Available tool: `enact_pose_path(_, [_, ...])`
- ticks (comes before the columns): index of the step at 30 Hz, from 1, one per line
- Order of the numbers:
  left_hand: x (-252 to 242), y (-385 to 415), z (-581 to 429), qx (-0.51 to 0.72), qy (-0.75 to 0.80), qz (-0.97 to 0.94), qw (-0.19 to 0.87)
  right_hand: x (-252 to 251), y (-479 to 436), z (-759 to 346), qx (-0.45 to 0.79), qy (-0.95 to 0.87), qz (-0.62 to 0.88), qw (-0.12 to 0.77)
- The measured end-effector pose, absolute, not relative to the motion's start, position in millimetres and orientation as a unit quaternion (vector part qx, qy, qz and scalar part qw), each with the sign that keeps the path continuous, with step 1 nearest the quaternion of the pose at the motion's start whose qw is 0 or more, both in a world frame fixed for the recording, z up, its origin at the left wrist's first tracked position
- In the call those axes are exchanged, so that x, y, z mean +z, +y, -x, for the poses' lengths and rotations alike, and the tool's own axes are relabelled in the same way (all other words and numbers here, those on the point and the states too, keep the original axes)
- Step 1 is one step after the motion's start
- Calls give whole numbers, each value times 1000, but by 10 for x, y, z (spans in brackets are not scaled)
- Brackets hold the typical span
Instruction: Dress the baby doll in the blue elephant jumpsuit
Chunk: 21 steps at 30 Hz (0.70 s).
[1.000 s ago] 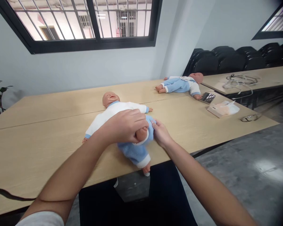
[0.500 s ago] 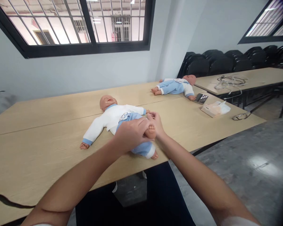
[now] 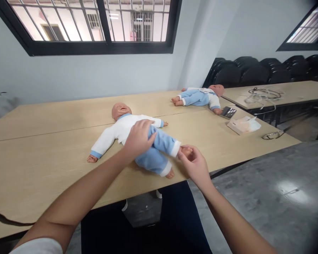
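Note:
A baby doll (image 3: 124, 128) in a white top and blue trousers lies on its back, its feet toward the table's near edge. My left hand (image 3: 140, 138) curves over its hip and upper thigh, thumb on the near side and fingers on the far side. At the right, my right hand (image 3: 197, 164) is closed around the foot (image 3: 186, 151) of the doll's far leg, which is stretched out straight. The near leg (image 3: 153, 163) rests on the tabletop beneath, slightly bent.
On the wooden table (image 3: 47, 141) a second doll (image 3: 198, 97) lies farther back, beside a dark calculator-like object (image 3: 228, 112). A tissue pack (image 3: 243, 126) and glasses (image 3: 272, 135) sit near the right edge. Tangled cables (image 3: 265, 93) lie on another table, before stacked black chairs (image 3: 255, 74).
The doll's far leg went from bent, foot raised between both hands, to straight. My left hand moved from the foot up to the hip and thigh; my right hand moved rightward and down with the foot.

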<state>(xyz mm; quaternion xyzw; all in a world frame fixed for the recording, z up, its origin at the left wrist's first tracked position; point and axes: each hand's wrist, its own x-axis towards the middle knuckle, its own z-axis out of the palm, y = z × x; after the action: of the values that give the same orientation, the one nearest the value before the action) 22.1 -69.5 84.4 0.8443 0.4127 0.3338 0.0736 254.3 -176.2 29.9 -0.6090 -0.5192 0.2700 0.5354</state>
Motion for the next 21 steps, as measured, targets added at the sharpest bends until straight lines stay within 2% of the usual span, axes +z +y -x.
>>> enact_pose_path(2, [842, -548, -87, 279, 482, -826, 84, 267, -1789, -2610, 271, -523, 624, 514])
enact_pose_path(5, [879, -393, 65, 216, 466, -841, 168, 242, -1871, -2666, 270, -530, 642, 484])
enact_pose_path(10, [980, -275, 193, 335, 485, -751, 296, 204, -2013, -2668, 237, -566, 652, 445])
enact_pose_path(14, [927, -325, 440, 332, 559, -645, 402, 121, -2096, -2688, 175, -612, 658, 403])
enact_pose_path(17, [844, -510, 669, 286, 572, -651, 409, 73, -2098, -2764, 159, -633, 653, 384])
enact_pose_path(21, [756, -829, 754, 247, 467, -746, 404, 143, -2048, -2836, 154, -672, 638, 343])
